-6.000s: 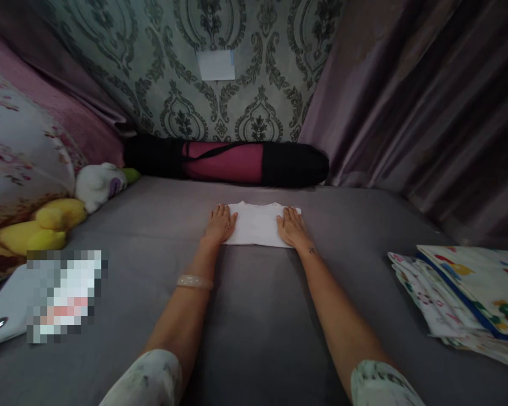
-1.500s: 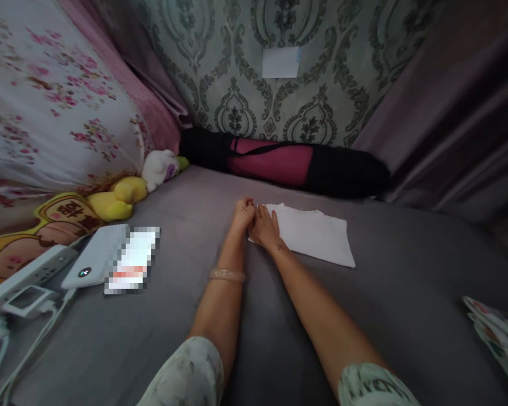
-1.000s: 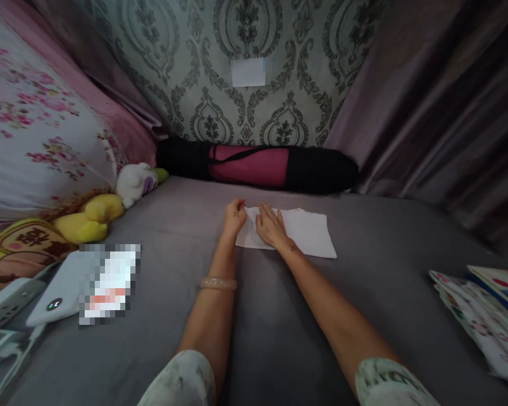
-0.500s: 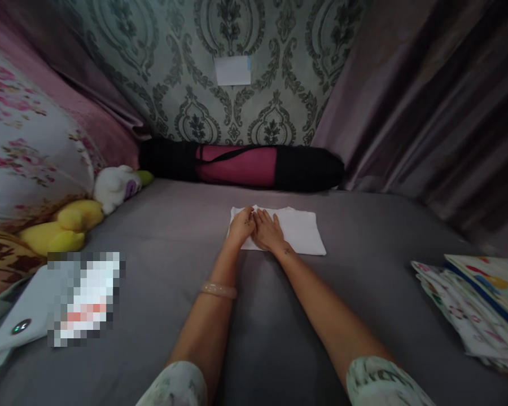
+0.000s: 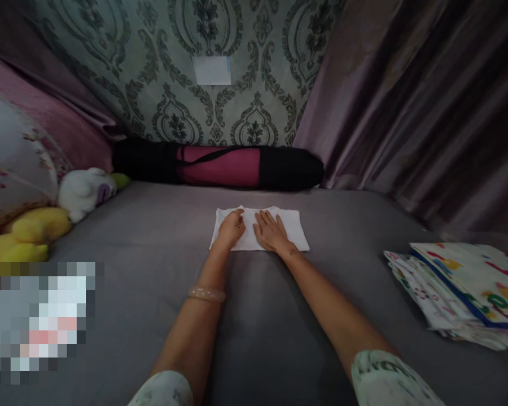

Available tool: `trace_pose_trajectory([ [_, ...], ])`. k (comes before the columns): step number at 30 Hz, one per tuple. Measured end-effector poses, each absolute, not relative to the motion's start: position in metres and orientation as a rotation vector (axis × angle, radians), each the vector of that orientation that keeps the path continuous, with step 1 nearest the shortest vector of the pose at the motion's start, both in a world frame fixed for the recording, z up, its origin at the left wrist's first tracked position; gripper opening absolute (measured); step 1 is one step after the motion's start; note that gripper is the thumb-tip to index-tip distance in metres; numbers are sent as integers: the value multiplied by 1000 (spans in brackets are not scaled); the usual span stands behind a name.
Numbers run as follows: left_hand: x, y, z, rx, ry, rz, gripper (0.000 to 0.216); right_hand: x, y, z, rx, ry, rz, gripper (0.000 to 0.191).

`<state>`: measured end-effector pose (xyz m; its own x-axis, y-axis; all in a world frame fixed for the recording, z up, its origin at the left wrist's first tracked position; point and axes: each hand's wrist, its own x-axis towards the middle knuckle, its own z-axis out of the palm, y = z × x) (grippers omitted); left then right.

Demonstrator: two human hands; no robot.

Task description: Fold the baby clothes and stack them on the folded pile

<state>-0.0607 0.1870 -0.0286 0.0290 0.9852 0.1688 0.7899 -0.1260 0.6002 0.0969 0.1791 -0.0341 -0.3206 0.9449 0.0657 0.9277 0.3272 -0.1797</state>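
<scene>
A folded white cloth lies flat on the grey bed sheet in front of me. My right hand presses on its middle, palm down, with the fingers spread. On the cloth's left part rests my left hand, turned partly on its side. Its fingers are loosely bent and partly hidden behind the back of the hand; no object shows in them. A narrow strip of cloth shows between the two hands.
A black and pink long bag lies along the patterned wall. Plush toys sit at the left, with a partly blurred-out pale object nearer me. A stack of folded printed fabrics lies at the right. Curtains hang at both sides.
My hands, close together before, have moved apart on the cloth, the left one to the left and the right one to the right. The view has turned somewhat to the right.
</scene>
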Motion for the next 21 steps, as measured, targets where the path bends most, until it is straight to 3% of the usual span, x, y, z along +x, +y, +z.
trace_pose_trajectory([
  [13,-61,187,-36,1991,1805,749,39,108,180,-26,-1653,-2354,243,58],
  [21,-59,184,-33,2025,1824,699,41,137,177,-33,-1820,-2317,96,61],
])
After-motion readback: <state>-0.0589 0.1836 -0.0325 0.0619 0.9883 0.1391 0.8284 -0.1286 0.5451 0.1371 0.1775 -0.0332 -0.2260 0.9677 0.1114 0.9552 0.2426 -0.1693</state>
